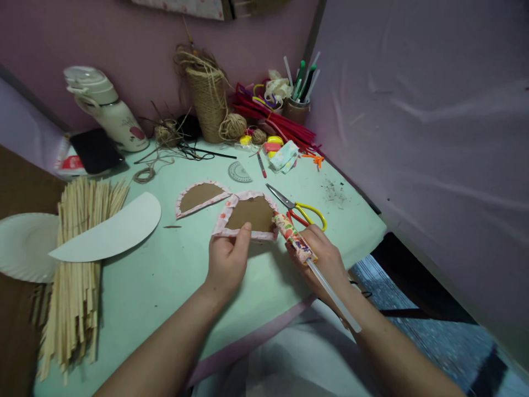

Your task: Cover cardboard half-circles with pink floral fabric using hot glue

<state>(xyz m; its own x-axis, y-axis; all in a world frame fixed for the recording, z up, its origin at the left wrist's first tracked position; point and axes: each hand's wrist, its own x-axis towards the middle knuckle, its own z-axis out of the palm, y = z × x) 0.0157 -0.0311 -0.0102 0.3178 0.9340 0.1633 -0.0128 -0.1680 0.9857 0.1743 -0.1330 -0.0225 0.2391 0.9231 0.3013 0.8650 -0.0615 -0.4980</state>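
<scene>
My left hand pinches the near edge of a cardboard piece, its thumb on the brown face. White fabric with pink spots is folded over that piece's edges. In my right hand is a hot glue gun with a patterned body, and a clear glue stick juts from its back. The gun's nozzle is at the piece's right edge; whether it touches cannot be made out. Behind and to the left lies a half-round cardboard piece with a similar fabric border. Scissors with yellow and red handles rest just beyond the gun.
On the left, a white paper cutout and a paper plate overlap a bundle of wooden sticks. Along the back stand a bottle, a twine spool and a cup of tools. A protractor lies mid-table.
</scene>
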